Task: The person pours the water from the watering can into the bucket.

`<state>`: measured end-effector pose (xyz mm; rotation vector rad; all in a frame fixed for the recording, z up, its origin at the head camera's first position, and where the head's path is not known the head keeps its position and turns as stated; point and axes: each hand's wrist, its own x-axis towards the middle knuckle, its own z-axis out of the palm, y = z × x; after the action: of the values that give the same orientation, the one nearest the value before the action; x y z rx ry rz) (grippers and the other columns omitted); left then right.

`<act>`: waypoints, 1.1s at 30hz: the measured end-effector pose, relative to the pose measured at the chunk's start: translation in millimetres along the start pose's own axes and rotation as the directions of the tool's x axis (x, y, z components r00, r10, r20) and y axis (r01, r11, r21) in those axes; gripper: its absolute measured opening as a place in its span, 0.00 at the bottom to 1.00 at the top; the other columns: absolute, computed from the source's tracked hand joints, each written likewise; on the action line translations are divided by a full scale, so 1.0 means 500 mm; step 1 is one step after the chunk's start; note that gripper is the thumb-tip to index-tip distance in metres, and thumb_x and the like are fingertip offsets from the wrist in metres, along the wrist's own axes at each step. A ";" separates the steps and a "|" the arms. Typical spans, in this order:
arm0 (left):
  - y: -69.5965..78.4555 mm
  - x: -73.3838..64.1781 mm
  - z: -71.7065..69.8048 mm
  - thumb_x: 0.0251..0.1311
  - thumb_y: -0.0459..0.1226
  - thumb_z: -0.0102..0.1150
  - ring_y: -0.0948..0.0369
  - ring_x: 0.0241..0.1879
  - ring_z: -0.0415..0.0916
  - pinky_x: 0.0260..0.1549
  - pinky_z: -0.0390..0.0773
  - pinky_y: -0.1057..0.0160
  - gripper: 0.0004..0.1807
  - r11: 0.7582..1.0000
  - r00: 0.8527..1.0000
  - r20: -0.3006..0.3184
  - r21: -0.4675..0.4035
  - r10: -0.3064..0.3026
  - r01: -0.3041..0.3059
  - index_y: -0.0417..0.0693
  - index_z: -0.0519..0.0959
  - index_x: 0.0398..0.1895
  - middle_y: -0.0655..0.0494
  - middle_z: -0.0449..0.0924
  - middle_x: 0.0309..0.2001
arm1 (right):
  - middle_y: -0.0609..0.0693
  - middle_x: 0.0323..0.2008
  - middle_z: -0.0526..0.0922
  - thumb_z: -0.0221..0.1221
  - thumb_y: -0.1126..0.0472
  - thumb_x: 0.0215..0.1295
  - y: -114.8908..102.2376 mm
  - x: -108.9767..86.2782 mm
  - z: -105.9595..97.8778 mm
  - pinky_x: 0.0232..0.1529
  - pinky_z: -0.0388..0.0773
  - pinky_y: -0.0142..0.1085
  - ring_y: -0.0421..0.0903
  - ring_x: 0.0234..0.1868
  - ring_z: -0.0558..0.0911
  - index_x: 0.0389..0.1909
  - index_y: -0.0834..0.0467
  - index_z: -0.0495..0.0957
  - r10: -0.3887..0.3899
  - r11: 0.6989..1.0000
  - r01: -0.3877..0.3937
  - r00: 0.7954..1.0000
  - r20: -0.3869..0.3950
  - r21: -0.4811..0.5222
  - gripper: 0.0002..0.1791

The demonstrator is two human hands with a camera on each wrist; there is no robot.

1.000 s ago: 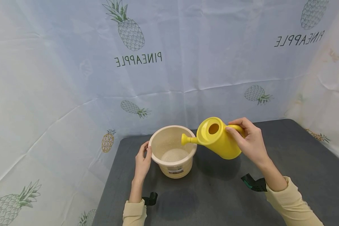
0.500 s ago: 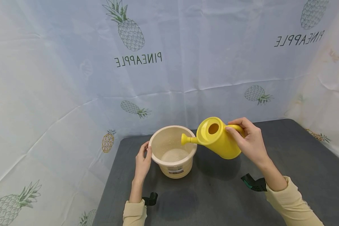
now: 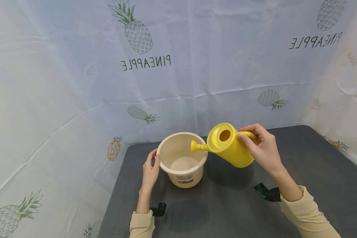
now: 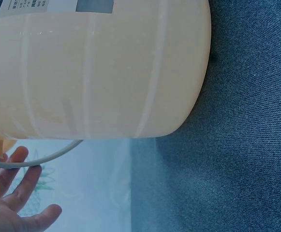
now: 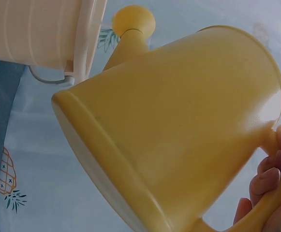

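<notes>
A cream plastic bucket [image 3: 182,179] stands upright on the dark table. My left hand [image 3: 150,170] holds its left rim, thumb on the near side and fingers behind. In the left wrist view the hand's fingers [image 4: 24,191] reach the bucket's thin grey bail handle [image 4: 53,157] beside the lug. My right hand [image 3: 264,148] grips the loop handle of a yellow watering can [image 3: 236,153], held tilted and raised right of the bucket. The can's round spout head [image 3: 194,146] hangs over the bucket's right rim. No stream shows from it.
Dark cloth covers the table [image 3: 297,165]. A pineapple-print curtain [image 3: 214,66] hangs close behind the table and along both sides. A darker round patch [image 3: 187,215] lies on the cloth in front of the bucket.
</notes>
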<state>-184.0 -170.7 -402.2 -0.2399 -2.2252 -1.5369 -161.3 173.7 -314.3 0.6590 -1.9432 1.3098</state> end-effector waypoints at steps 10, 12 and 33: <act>0.005 -0.001 0.000 0.68 0.31 0.45 0.43 0.56 0.66 0.54 0.63 0.42 0.18 1.000 1.000 0.001 0.000 0.001 -0.001 0.30 0.68 0.58 0.34 0.73 0.51 | 0.48 0.34 0.79 0.60 0.83 0.49 0.001 -0.001 -0.001 0.34 0.73 0.21 0.35 0.32 0.77 0.38 0.70 0.75 -0.007 1.000 0.007 1.000 0.001 -0.001 0.14; 0.004 0.000 0.000 0.68 0.32 0.45 0.43 0.57 0.66 0.54 0.63 0.42 0.19 1.000 1.000 0.004 0.002 -0.009 0.009 0.30 0.68 0.58 0.34 0.73 0.52 | 0.49 0.34 0.79 0.60 0.83 0.49 0.002 -0.001 -0.001 0.34 0.73 0.21 0.35 0.32 0.77 0.38 0.70 0.75 -0.010 1.000 0.010 1.000 0.001 0.000 0.14; -0.071 0.016 0.010 0.69 0.39 0.47 0.48 0.56 0.67 0.54 0.63 0.41 0.19 1.000 1.000 -0.029 0.002 -0.007 0.007 0.40 0.71 0.58 0.42 0.75 0.50 | 0.48 0.33 0.79 0.60 0.83 0.49 0.005 0.001 0.001 0.34 0.73 0.21 0.35 0.32 0.78 0.38 0.71 0.75 -0.012 1.000 0.012 1.000 0.001 0.003 0.14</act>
<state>-205.5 -180.4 -430.6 -0.2076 -2.2077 -1.5318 -163.3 174.2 -315.3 0.6716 -1.9351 1.3059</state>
